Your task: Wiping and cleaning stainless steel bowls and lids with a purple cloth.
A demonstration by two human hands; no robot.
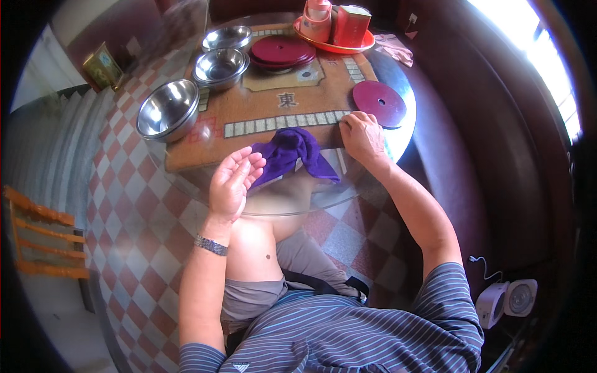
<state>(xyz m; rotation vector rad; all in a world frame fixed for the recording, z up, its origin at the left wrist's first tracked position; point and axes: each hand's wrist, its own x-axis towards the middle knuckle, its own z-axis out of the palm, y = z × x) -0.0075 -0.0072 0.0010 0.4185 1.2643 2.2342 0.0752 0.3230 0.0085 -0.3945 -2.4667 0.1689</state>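
My left hand is raised, palm partly up and fingers loosely bent, with nothing in it, beside a crumpled purple cloth near the glass table's front edge. My right hand rests on the table at the mat's right front corner, fingers curled down; whether anything is under its fingertips is hidden. Just beyond it lies a flat maroon disc with a centre hole. More maroon discs are stacked farther back. Stainless steel bowls stand on the left: one nested set in front, another behind, and a third at the back.
A red tray at the back holds a pink flask and a red container. A pink cloth lies to its right. A patterned mat covers part of the glass. A wooden chair stands left; a small fan is right.
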